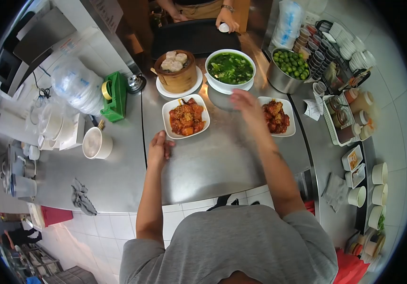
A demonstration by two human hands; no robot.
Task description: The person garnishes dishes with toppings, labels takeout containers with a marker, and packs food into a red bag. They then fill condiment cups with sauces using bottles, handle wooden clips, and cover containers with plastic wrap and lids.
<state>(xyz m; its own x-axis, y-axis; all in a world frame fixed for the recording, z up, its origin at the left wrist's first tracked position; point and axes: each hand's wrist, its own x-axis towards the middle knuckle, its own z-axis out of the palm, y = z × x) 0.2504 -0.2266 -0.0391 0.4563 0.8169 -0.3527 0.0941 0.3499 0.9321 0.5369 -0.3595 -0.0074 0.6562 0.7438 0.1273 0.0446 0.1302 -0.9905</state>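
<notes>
My left hand (160,147) rests at the counter just below a white square dish of saucy red-orange food pieces (185,116), its fingers loosely apart with nothing in them. Blurred by motion, my right hand (247,103) is stretched out below a white bowl of green soup (231,67), its fingers extended and no object visible in it. Just right of that hand sits a second white dish of glazed dark-red pieces (278,117). A bamboo steamer (179,83) holding several pale dumplings stands on a white plate at the back left.
Across the counter, a person's hand (227,20) holds a small white object beside a black tray (184,40). A metal pot of green limes (286,78) and a sauce basket (340,120) stand right. A service bell (136,84), green tape dispenser (114,99) and white tub (97,143) are left.
</notes>
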